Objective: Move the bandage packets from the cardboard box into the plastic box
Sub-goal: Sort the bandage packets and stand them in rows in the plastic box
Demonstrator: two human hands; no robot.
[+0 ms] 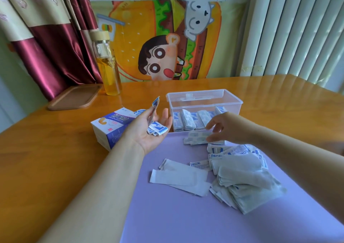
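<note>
The clear plastic box (204, 101) stands open at the top, its upper half free above the bandage packets (188, 120) standing along its near wall. The right hand (226, 131) hangs just before that wall; the left hand (149, 126) hangs palm-up between the plastic box and the cardboard box (109, 129). A loose heap of packets (240, 173) crowds the right of the purple mat (167, 214); its near-left part is bare. The glass bottle (108, 65) and wooden tray (74, 97) stand well apart at the far left.
</note>
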